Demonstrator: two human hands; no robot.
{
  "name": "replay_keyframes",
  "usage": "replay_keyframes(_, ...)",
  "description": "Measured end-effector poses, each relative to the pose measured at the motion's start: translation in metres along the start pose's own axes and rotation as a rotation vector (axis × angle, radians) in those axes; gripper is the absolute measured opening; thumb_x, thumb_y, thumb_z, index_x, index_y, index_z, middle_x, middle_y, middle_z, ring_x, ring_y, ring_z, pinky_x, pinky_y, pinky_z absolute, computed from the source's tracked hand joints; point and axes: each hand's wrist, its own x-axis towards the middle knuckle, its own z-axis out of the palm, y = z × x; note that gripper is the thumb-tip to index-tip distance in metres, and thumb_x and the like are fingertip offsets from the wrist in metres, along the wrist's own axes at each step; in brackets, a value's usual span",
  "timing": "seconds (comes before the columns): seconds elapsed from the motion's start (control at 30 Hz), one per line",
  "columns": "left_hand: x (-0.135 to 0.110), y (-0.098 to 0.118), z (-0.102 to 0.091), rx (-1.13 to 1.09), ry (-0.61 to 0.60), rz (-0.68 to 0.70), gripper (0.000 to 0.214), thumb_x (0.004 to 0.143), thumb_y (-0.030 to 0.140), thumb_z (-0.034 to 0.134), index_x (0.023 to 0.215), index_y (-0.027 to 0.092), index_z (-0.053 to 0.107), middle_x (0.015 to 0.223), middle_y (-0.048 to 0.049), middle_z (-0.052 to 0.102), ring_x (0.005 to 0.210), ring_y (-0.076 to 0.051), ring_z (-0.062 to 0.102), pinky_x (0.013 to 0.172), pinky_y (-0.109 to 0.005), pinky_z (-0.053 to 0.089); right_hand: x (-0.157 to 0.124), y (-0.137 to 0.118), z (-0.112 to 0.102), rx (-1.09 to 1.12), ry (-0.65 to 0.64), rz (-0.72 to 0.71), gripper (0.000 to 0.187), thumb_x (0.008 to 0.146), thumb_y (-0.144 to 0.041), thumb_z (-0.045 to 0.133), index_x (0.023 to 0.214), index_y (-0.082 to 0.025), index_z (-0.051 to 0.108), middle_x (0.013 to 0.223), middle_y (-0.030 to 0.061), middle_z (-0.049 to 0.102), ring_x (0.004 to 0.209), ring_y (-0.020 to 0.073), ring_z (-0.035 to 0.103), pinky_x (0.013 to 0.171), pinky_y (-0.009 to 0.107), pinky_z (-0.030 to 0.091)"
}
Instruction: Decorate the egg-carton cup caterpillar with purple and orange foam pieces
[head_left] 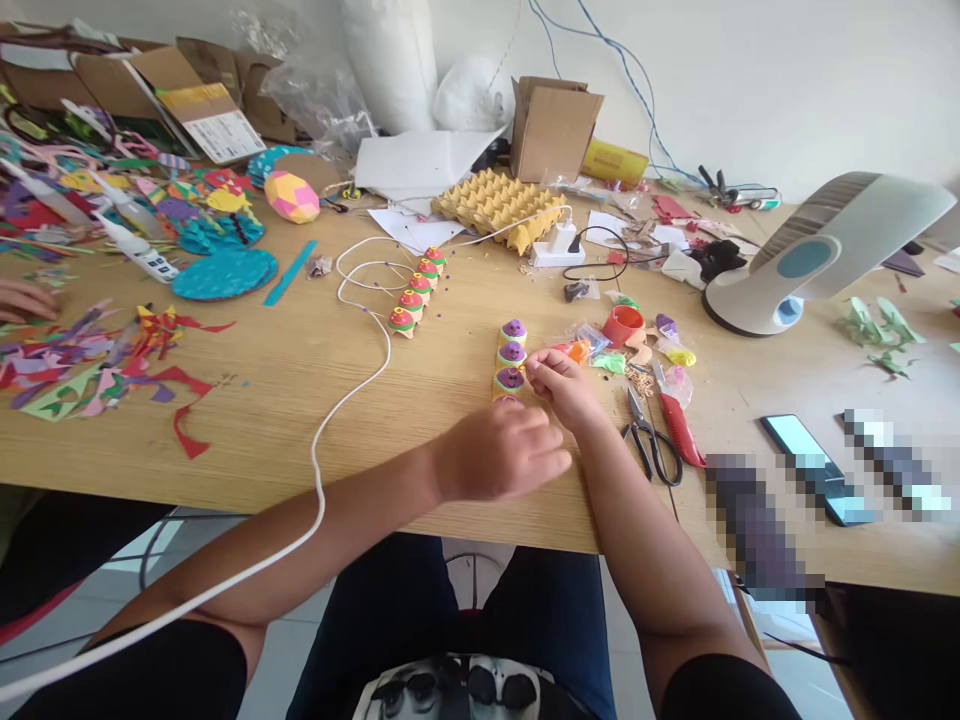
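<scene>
A strip of yellow egg carton with purple clay faces (512, 353) lies in front of me on the wooden table. My right hand (562, 385) is at its right edge, thumb and forefinger pinched together beside the lower faces. Whatever is in that pinch is too small to make out. Nearer to me, my left hand (506, 455) hovers over the table with its fingers curled in and its back towards me. It covers the strip's near end, and its palm is hidden. A second strip with red and green clay pieces (415, 291) lies further left.
Right of the strip are bags of coloured clay (610, 361), an orange-red ring (623, 325), black scissors (651, 440) and a red-handled knife (679, 425). A white fan (795, 260) stands behind them. A white cable (319, 450) crosses my left arm. Paper scraps (97, 365) and another person's hand (26, 298) are far left.
</scene>
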Motion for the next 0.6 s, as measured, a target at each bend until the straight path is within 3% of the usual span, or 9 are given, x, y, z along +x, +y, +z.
replay_keyframes(0.1,-0.008,0.04,-0.009,-0.079,-0.043,-0.009,0.01,0.092,0.021,0.059,0.098,0.021,0.068,0.083,-0.0009,0.068,0.08,-0.016,0.06,0.071,-0.03,0.047,-0.001,0.0,0.0,0.017,-0.023,-0.009,0.034,0.073,-0.047,0.079,0.079,-0.019,0.062,0.062,-0.0055,0.046,0.053,0.0074,0.032,0.051,0.025,0.02)
replay_keyframes(0.17,-0.022,0.069,-0.012,-0.155,0.008,-0.117,0.01,0.09,0.022,0.064,0.099,0.021,0.068,0.082,-0.0001,0.069,0.08,-0.016,0.061,0.067,-0.03,0.047,-0.001,0.001,-0.001,0.026,-0.029,-0.015,0.033,0.073,-0.046,0.079,0.08,-0.018,0.062,0.063,-0.0054,0.047,0.053,0.0071,0.032,0.051,0.025,0.019)
replay_keyframes(0.27,-0.056,0.105,-0.013,-0.303,0.099,-0.268,0.012,0.088,0.022,0.066,0.1,0.022,0.068,0.079,0.001,0.07,0.074,-0.013,0.061,0.063,-0.028,0.045,0.0,0.003,-0.001,0.033,-0.042,-0.017,0.033,0.073,-0.045,0.079,0.081,-0.019,0.062,0.063,-0.0056,0.047,0.053,0.0071,0.033,0.051,0.025,0.02)
replay_keyframes(0.37,-0.101,0.128,-0.01,-0.441,0.104,-0.408,0.017,0.088,0.018,0.064,0.104,0.022,0.068,0.079,-0.0002,0.07,0.071,-0.013,0.061,0.065,-0.027,0.049,0.001,0.005,-0.001,0.034,-0.048,-0.011,0.034,0.073,-0.047,0.079,0.081,-0.019,0.061,0.062,-0.0058,0.047,0.053,0.0072,0.032,0.051,0.024,0.02)
replay_keyframes(0.47,-0.152,0.145,-0.01,-0.536,0.023,-0.751,0.02,0.09,0.016,0.058,0.106,0.024,0.069,0.08,-0.0015,0.07,0.071,-0.013,0.064,0.067,-0.025,0.054,0.001,0.005,-0.001,0.035,-0.041,-0.008,0.036,0.072,-0.048,0.079,0.08,-0.02,0.059,0.062,-0.006,0.046,0.053,0.0071,0.032,0.051,0.024,0.02)
replay_keyframes(0.6,-0.223,0.18,-0.02,-0.519,-0.079,-1.265,0.026,0.092,0.03,0.05,0.099,0.037,0.074,0.09,-0.0003,0.074,0.084,-0.021,0.073,0.071,-0.031,0.064,0.002,0.005,0.001,0.048,-0.03,0.004,0.038,0.071,-0.05,0.079,0.079,-0.02,0.058,0.062,-0.0061,0.045,0.052,0.0069,0.032,0.05,0.024,0.019)
